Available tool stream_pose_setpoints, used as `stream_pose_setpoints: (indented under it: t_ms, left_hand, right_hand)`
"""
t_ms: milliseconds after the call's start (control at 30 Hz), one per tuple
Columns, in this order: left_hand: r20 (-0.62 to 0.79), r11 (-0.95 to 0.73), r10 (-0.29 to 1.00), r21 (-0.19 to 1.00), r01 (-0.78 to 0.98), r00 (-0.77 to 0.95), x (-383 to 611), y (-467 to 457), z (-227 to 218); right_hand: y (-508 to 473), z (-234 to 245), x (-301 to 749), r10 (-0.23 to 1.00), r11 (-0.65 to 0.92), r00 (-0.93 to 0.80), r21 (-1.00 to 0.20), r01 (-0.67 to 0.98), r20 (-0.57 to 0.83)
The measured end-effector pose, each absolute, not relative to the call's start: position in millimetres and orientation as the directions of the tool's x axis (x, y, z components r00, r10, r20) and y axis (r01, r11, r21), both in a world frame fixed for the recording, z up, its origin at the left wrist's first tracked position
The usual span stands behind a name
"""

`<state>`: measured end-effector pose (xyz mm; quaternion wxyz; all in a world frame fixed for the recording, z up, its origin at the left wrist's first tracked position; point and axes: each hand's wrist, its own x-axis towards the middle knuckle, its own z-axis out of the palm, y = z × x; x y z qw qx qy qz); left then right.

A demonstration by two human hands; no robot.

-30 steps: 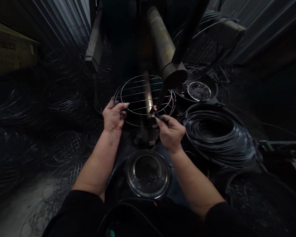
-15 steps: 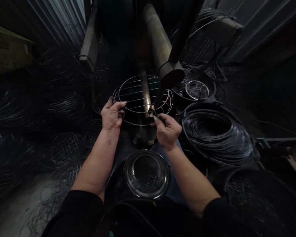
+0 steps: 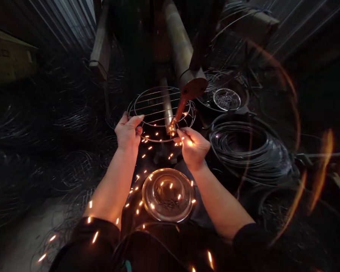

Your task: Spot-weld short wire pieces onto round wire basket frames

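Note:
My left hand is closed on the left rim of a round wire rack, a double ring with parallel crossbars. At the rack's near right edge, my right hand pinches a small metal piece, its exact shape mostly hidden by the fingers. Just beyond those fingertips, the slanted upper electrode of a spot welder meets the work over the lower electrode bar. Bright sparks spray from this contact over both forearms. Below the hands, a shiny metal bowl holds short dark metal pieces.
The welder's thick upper arm extends above the rack. At right are a large coil of wire in a tub and a small round dish of metal bits. Stacked wire racks lie at left.
Sparks now burst from the electrode contact, lighting hands and bowl orange. The upper electrode appears slightly lower and further left. Both hands keep nearly the same place and grip.

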<state>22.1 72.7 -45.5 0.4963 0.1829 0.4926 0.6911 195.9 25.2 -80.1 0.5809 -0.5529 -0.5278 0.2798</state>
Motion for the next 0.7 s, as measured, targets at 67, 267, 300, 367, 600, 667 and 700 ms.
stream_pose_setpoints:
  t_ms: [67,267,300,367,600,667,700]
  left_hand:
    - [-0.224,-0.012,0.863,0.887,-0.461,-0.453,17,69,-46]
    - [-0.169,-0.003,0.856,0.943,-0.332,-0.489,-16,108,-33]
    - [-0.201,0.059,0.876,0.947,-0.316,-0.439,-20,116,-31]
    - [-0.269,0.169,0.899,0.94,-0.295,-0.344,-25,125,-30]
    - [-0.344,0.209,0.87,0.906,-0.369,-0.354,-22,90,-35]
    - [-0.333,0.204,0.865,0.917,-0.344,-0.376,-21,87,-34]
    - [-0.323,0.198,0.862,0.924,-0.326,-0.391,-21,88,-33]
  right_hand:
    - [12,-78,206,0.881,0.258,0.335,-0.933,0.25,0.333]
    - [-49,-106,249,0.988,0.044,0.11,-0.875,0.482,0.11]
    - [-59,-113,255,0.992,0.058,0.062,-0.83,0.554,0.111]
    - [-74,-125,266,0.995,0.093,-0.029,-0.773,0.627,0.096]
    - [-67,-132,293,0.957,-0.218,-0.105,-0.906,0.364,-0.272]
    - [-60,-130,296,0.913,-0.357,-0.116,-0.903,0.24,-0.392]
    - [-58,-129,297,0.898,-0.4,-0.111,-0.895,0.197,-0.425]
